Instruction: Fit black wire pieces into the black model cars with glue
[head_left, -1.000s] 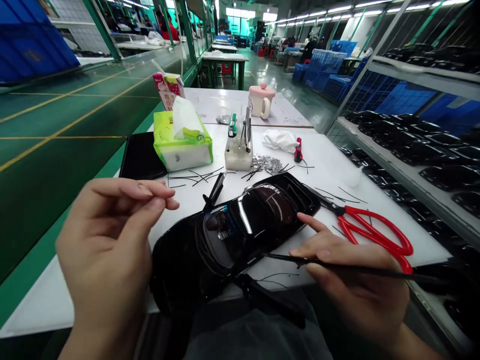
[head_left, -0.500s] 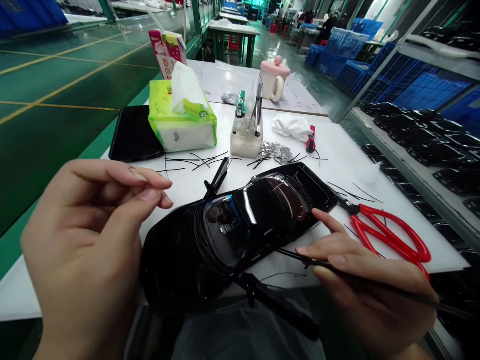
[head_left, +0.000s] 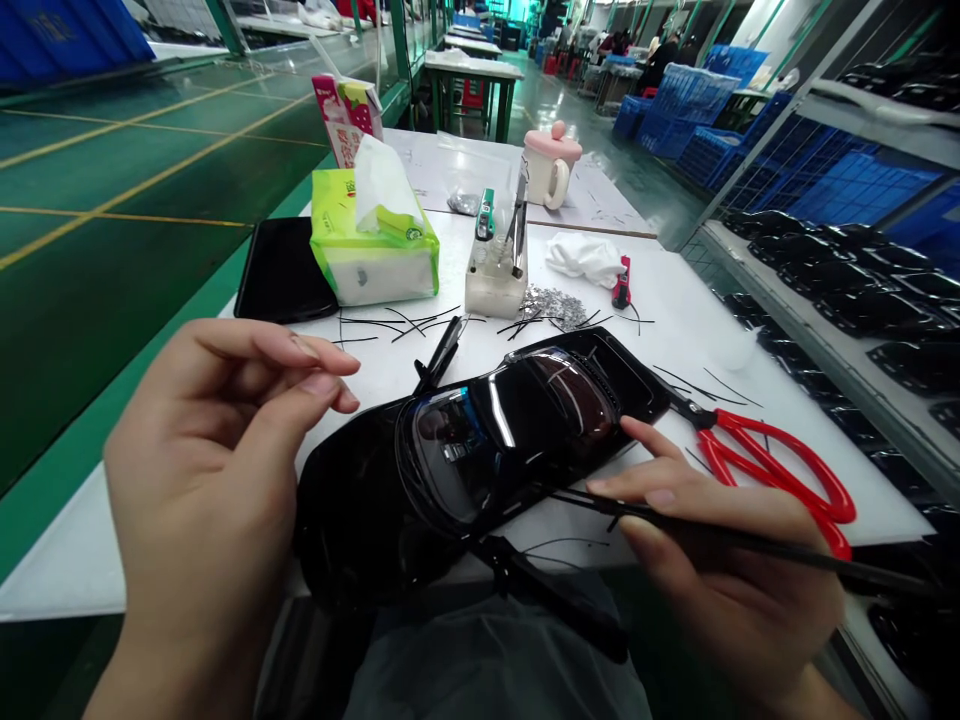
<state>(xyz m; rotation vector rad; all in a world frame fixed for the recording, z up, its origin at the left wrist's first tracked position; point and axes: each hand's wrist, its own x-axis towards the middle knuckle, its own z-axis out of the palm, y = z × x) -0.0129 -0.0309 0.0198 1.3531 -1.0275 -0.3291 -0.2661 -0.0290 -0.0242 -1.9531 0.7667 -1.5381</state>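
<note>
Vs. 0.5 s earlier, little had changed: the view had shifted a bit, so the bench things sat slightly lower and more to the right in frame; both hands kept the same pose and grip. Vs. 1 s earlier, the view had tipped down and come closer.

The left hand [head_left: 214,470] was raised over the bench's near-left edge, fingers loosely curled, thumb tip pressed to the index tip; whether anything thin was pinched there I couldn't tell. It touched nothing else.

The right hand [head_left: 720,560] pinched a long thin black rod [head_left: 750,542] btwn thumb and fingers, rod running from the glossy black curved plastic visor shell [head_left: 480,450] out to the right. Its index fingertip touched the shell's right end. The shell lay across the bench's near edge, partly overhanging it.

Red-handled scissors [head_left: 780,465] lay just right of the shell, near the bench's right edge. A green tissue pack [head_left: 375,250] and clear tool holder [head_left: 495,280] stood mid-bench, short black strips [head_left: 397,325] scattered in front.
</note>
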